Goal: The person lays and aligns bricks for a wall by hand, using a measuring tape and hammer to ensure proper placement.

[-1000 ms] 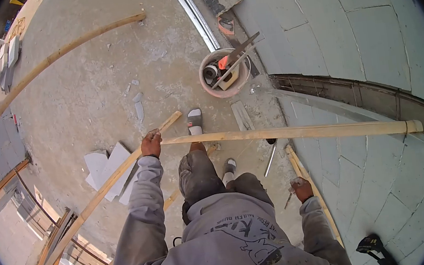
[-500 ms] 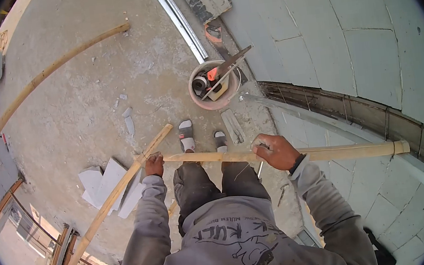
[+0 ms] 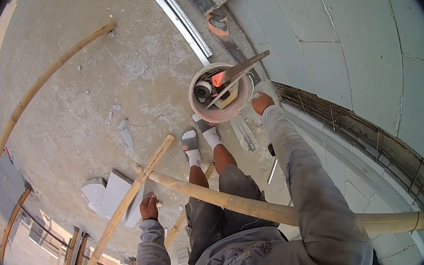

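Observation:
A bamboo pole [image 3: 230, 202] crosses in front of my legs and passes under my right forearm. Its left end meets a second pole [image 3: 113, 231] at a tied joint. My left hand [image 3: 149, 206] is just below that joint, fingers partly spread, holding nothing. My right hand [image 3: 261, 103] is stretched forward to the right rim of a bucket [image 3: 220, 113]; its fingers are bunched, and what they hold, if anything, is hidden. Inside the bucket are a saw [image 3: 244, 67] with an orange handle, a round black-and-white item [image 3: 202, 89] and other tools.
Metal channels [image 3: 178, 21] lie beyond the bucket, beside another orange-handled saw [image 3: 218, 25]. A block wall [image 3: 358, 37] rises on the right. White board pieces [image 3: 109, 194] lie at the left, and a long curved pole [image 3: 25, 101] stretches across the far left.
Both hands have left the bamboo pole. My right hand has moved forward to the bucket, and my left hand has dropped back slightly. One foot has stepped up to the bucket.

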Tool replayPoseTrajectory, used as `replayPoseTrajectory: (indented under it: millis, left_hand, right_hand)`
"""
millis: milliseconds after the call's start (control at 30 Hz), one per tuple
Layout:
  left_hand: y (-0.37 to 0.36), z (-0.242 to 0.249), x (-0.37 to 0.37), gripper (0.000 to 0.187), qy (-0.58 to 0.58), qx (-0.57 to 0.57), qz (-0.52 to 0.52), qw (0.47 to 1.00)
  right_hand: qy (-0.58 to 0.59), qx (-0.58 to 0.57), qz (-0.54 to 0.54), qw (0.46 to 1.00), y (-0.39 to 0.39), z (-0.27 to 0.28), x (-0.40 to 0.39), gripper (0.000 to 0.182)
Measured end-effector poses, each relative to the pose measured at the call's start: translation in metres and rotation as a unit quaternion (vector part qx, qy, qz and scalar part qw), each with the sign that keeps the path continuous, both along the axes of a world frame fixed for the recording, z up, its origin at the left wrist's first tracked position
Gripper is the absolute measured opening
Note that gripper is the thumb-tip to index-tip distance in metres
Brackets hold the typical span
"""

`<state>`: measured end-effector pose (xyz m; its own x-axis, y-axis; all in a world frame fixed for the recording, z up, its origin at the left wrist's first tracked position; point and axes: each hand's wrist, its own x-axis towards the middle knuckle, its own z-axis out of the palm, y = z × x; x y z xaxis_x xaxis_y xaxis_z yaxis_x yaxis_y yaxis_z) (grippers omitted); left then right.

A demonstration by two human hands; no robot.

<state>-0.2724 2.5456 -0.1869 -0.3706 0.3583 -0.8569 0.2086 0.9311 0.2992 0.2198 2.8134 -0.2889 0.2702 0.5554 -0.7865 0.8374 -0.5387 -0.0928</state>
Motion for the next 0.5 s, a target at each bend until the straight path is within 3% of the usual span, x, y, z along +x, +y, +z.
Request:
replayPoseTrajectory:
  millis: [33,100,167,200,233,267,333,367,433,467,500]
  left_hand:
    - [0.0,-0.012,0.006,0.031,-0.002,-0.03,-0.032,0.999]
    - [-0.002,-0.028,0.023,0.034,-0.036,-0.04,-0.042,0.998]
    - [0.008,-0.043,0.041,0.034,-0.05,-0.054,-0.056,0.996]
    - [0.019,-0.052,0.051,0.035,-0.06,-0.05,-0.075,0.994]
    - [0.034,-0.061,0.062,0.036,-0.071,-0.045,-0.096,0.992]
    - [0.062,-0.057,0.08,0.037,-0.085,-0.024,-0.075,0.993]
    - [0.104,-0.062,0.103,0.034,-0.096,-0.014,-0.064,0.993]
    - [0.119,-0.068,0.107,0.032,-0.108,-0.002,-0.053,0.993]
    - [0.14,-0.08,0.108,0.032,-0.118,-0.007,-0.065,0.991]
    - [0.15,-0.082,0.108,0.032,-0.12,0.006,-0.065,0.991]
    - [0.154,-0.083,0.107,0.032,-0.123,0.017,-0.066,0.99]
  right_hand:
    - [0.0,-0.005,-0.007,1.0,0.004,-0.015,0.006,0.056]
    - [-0.039,0.106,-0.127,0.986,0.007,-0.043,0.019,0.05]
    - [-0.014,0.166,-0.243,0.956,0.005,-0.123,0.069,0.058]
    - [0.037,0.169,-0.314,0.934,0.017,-0.136,0.084,0.059]
    - [0.087,0.172,-0.383,0.903,0.028,-0.142,0.09,0.061]
    - [0.089,0.17,-0.385,0.903,0.039,-0.138,0.084,0.061]
    - [0.187,0.21,-0.55,0.787,0.063,-0.121,0.068,0.061]
    - [0.187,0.208,-0.553,0.785,0.067,-0.126,0.065,0.061]
    - [0.256,0.216,-0.624,0.706,0.076,-0.134,0.06,0.06]
    - [0.254,0.212,-0.627,0.706,0.078,-0.136,0.06,0.06]
    - [0.35,0.195,-0.603,0.69,0.077,-0.136,0.06,0.06]
